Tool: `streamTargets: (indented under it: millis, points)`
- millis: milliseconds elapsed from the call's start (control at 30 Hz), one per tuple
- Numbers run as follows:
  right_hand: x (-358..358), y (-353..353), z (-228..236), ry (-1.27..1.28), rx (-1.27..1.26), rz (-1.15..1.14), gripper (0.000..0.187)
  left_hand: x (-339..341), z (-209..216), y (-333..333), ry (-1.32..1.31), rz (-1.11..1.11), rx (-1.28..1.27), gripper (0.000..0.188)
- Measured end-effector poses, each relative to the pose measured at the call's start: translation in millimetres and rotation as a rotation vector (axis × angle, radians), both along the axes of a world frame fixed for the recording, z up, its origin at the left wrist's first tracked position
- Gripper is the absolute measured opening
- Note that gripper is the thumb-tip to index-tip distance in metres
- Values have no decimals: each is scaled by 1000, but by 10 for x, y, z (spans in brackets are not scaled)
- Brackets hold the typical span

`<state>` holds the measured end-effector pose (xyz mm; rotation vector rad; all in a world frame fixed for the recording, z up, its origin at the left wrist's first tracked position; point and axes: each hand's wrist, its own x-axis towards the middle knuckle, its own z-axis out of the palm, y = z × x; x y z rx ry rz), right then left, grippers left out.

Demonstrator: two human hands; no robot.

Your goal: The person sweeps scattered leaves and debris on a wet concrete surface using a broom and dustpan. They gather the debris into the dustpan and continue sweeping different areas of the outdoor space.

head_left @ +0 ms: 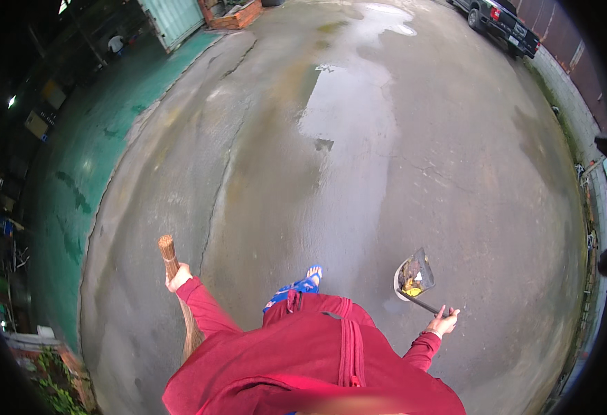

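My left hand (pixel 178 278) is wrapped round a stick broom (pixel 169 250), a bundle of thin tan twigs tied near its upper end. The broom points upward past my fist, and its lower bristles run down beside my red sleeve. Out to the right, my right hand (pixel 443 322) grips the dark handle of a long-handled dustpan (pixel 425 265). Its scoop has a pale outer side and a dark inner wall. Inside lies a heap of debris (pixel 409 275), brownish with a yellow piece near the handle.
Wet concrete (pixel 283 207) spreads ahead, with a long shiny puddle (pixel 348 117) and a crack on its left. A green-painted floor (pixel 82 187) borders it at left. A dark pickup truck (pixel 504 26) stands far right near a wall. Plants (pixel 54 384) grow in a brick-edged bed at lower left.
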<state>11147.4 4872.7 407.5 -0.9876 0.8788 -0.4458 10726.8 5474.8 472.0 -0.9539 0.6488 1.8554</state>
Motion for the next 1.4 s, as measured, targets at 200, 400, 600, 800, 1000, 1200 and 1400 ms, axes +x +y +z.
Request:
streamTargets:
  millis: [200,400,600,800,1000,1200,1400]
  points:
    - [596,784,336,5,-3,-20,40,1530,406,876,-415,-180,205,9]
    - [1769,1746,424,-3,-25,94,33,3064,637,1542,-1094,-174,136,30]
    - [3220,2613,518,95,-3,109,35,4343,676,2221,-1186,-32,7,31]
    - [4308,3324,382,40,-14,216,43,4791,194,2752,-688,97,107,17]
    - [5444,4109,168,84,-10,131,41,6091,-52,3781,44,-11,45,7]
    - [6706,4925,313,-1,-45,150,43,7996,315,4860,170,-227,290,7]
    - [7726,5822,161,26,-101,136,36,9160,332,5597,-608,-431,492,7]
